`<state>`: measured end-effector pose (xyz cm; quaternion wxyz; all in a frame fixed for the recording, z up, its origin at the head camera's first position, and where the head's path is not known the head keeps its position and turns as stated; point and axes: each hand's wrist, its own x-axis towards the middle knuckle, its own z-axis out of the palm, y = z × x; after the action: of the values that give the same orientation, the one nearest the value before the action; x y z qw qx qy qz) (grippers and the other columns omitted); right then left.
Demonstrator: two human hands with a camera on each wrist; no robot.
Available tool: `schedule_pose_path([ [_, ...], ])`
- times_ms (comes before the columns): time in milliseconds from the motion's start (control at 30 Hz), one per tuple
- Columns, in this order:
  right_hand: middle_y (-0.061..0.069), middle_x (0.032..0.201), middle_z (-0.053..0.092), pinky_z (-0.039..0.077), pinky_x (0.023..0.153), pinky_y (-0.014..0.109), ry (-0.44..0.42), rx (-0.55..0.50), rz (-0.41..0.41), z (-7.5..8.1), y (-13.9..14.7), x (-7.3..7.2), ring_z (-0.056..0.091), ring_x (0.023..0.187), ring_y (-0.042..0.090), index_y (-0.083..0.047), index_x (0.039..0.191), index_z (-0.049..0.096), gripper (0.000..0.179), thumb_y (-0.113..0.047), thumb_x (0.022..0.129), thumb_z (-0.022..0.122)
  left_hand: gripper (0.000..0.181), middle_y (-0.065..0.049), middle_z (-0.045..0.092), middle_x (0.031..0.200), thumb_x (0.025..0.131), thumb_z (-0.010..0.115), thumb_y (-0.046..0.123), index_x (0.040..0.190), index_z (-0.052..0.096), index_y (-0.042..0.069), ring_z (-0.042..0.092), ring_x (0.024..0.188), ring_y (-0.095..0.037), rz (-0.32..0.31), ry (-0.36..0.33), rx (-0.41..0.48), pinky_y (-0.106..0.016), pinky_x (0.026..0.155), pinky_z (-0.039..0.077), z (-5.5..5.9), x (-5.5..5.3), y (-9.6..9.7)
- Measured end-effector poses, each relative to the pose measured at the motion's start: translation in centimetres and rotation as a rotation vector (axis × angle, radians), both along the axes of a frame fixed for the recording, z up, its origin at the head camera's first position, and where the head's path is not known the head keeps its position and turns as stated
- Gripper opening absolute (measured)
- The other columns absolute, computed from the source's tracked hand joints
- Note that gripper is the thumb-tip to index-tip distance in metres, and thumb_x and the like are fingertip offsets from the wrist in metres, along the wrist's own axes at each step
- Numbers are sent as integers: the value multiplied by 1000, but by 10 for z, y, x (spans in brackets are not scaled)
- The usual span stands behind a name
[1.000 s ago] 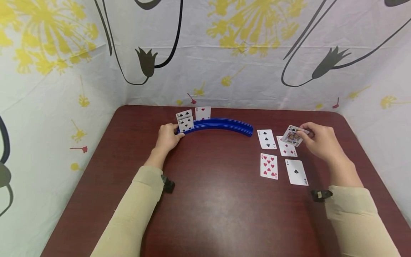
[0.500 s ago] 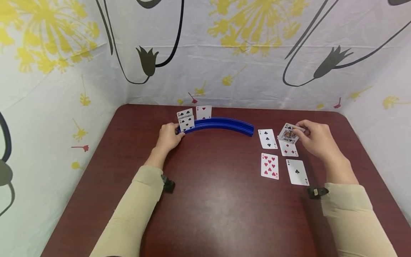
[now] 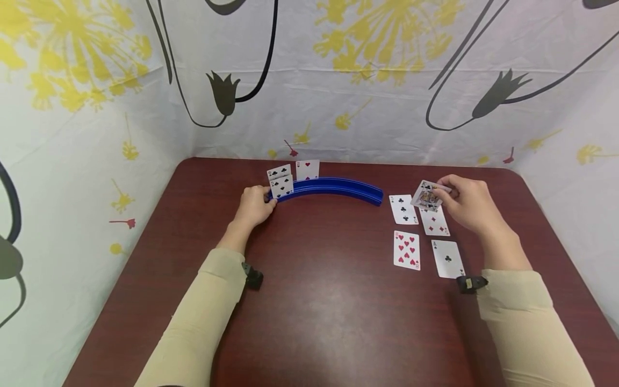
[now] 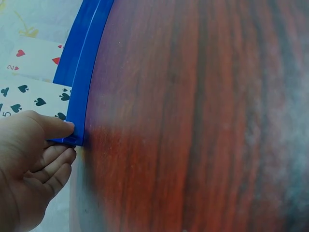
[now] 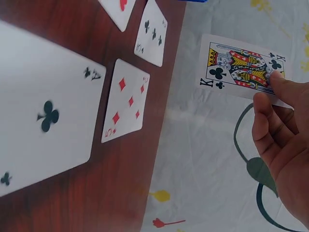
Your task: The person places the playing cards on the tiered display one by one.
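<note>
My left hand [image 3: 254, 207] grips the left end of a curved blue card holder [image 3: 338, 185], its thumb pressed on the front edge in the left wrist view. In the holder stand a spade card [image 4: 38, 100], a club card [image 3: 279, 171] partly hidden behind it, and a two of hearts [image 3: 307, 169] to their right. My right hand [image 3: 469, 201] pinches a king of clubs [image 5: 241, 67] by one edge between thumb and fingers. In the head view this king is raised over the far end of a five of diamonds [image 3: 434, 222] and partly covers it.
Face up on the brown table [image 3: 338, 301] also lie a three of clubs [image 3: 403, 209], an eight of hearts [image 3: 406, 250] and an ace of clubs [image 3: 447, 259]. A patterned white cloth [image 3: 377, 123] hangs behind the table's far edge.
My right hand has carried the king of clubs leftward and slightly away from me, toward the three of clubs. The left hand stays on the card holder.
</note>
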<state>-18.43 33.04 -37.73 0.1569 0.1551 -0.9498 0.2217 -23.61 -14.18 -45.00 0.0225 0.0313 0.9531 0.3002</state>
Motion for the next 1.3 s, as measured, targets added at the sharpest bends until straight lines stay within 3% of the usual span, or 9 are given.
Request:
schedule_pose_path([
  [267, 11, 77, 70, 47, 62, 33, -2, -11, 31, 5, -12, -7, 65, 67, 23, 3, 101, 70, 12, -8, 96, 70, 45, -24, 66, 124, 97, 70, 15, 136, 61, -5, 66, 110, -32, 7, -6, 12, -44, 94, 56, 0, -1, -2],
  [833, 10, 75, 71, 47, 58, 29, 18, -34, 77, 8, -31, -20, 64, 64, 20, -1, 101, 71, 10, -9, 96, 71, 46, -24, 66, 122, 96, 71, 16, 136, 61, -5, 67, 108, -32, -5, 0, 9, -43, 92, 57, -1, -3, -2],
  [1300, 10, 75, 71, 49, 62, 41, 19, -46, 119, 8, -47, -28, 66, 65, 23, 1, 98, 71, 7, -5, 94, 72, 46, -25, 66, 123, 96, 70, 14, 136, 61, -6, 66, 110, -33, -18, -9, 21, -43, 94, 56, -1, -4, -3],
])
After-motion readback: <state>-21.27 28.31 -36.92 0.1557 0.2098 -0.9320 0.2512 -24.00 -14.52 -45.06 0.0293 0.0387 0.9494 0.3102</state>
